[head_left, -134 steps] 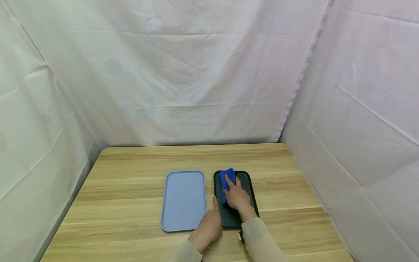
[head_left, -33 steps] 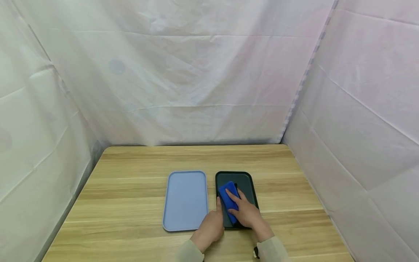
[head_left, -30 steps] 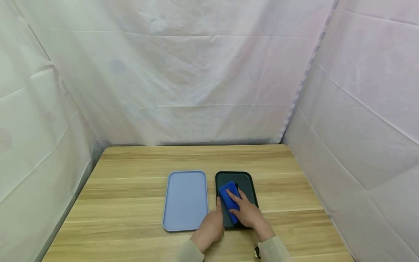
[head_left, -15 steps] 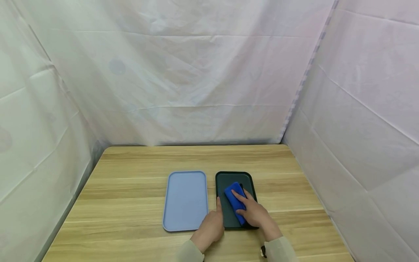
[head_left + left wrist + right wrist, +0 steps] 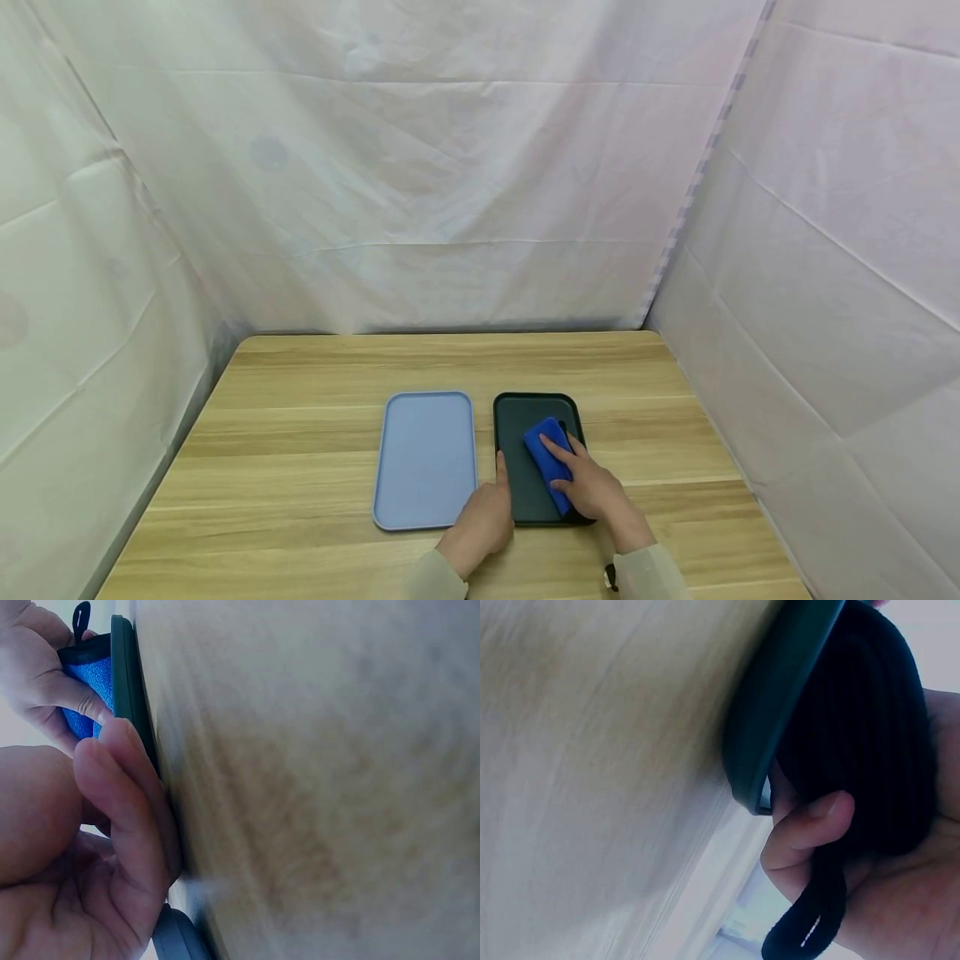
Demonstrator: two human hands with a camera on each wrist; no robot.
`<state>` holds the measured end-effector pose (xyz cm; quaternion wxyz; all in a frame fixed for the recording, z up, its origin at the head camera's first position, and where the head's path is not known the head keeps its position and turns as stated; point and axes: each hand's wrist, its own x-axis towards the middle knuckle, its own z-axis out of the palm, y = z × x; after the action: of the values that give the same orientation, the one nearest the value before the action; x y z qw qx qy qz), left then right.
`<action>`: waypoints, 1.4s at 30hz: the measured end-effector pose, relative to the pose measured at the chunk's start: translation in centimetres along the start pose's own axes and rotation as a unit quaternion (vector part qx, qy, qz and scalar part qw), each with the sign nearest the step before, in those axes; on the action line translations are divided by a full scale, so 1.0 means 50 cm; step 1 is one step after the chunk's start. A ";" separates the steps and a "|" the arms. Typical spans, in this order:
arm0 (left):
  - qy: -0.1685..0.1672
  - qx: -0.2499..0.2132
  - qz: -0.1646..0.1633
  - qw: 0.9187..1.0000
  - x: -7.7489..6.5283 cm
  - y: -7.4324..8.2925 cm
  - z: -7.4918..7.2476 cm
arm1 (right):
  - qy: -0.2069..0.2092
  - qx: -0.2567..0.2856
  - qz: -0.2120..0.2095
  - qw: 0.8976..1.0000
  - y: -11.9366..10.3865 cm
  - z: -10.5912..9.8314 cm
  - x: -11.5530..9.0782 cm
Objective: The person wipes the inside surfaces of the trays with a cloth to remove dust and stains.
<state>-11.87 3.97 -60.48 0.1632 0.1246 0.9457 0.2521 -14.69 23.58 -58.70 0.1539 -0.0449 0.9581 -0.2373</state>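
Observation:
A dark green tray (image 5: 525, 410) lies on the table. On its right part is a folded blue cloth (image 5: 546, 429) with black edging and a black loop (image 5: 810, 934). My right hand (image 5: 592, 487) grips that cloth against the tray, fingers and thumb spread over it; in the right wrist view one finger curls beside the folded black edge. My left hand (image 5: 483, 517) rests at the tray's near left corner, its straight finger along the left rim. In the left wrist view, other fingers (image 5: 135, 817) of it are bent close to the tray's edge.
A light blue tray (image 5: 425, 458) lies just left of the green one, its near right corner close to my left hand. Both sit on a wood-grain table (image 5: 300, 450). White sheets (image 5: 465, 167) hang behind and at both sides. A dark band (image 5: 611, 577) shows at my right sleeve.
My right hand has carried the cloth from the green tray's far left part towards me, then rightwards across it. The left hand stays at the tray's left rim.

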 end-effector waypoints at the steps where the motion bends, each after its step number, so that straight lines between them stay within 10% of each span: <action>1: 0.001 0.000 0.000 1.000 0.000 0.000 0.000 | 0.001 0.000 0.003 1.000 0.001 0.000 0.000; 42: 0.005 -0.010 -0.002 1.000 0.001 -0.003 0.000 | 0.062 -0.039 0.100 0.992 -0.030 0.015 0.052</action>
<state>-11.95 3.88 -60.59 0.1603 0.1201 0.9440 0.2622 -16.90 21.50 -59.30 0.1154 0.0596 0.9741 -0.1852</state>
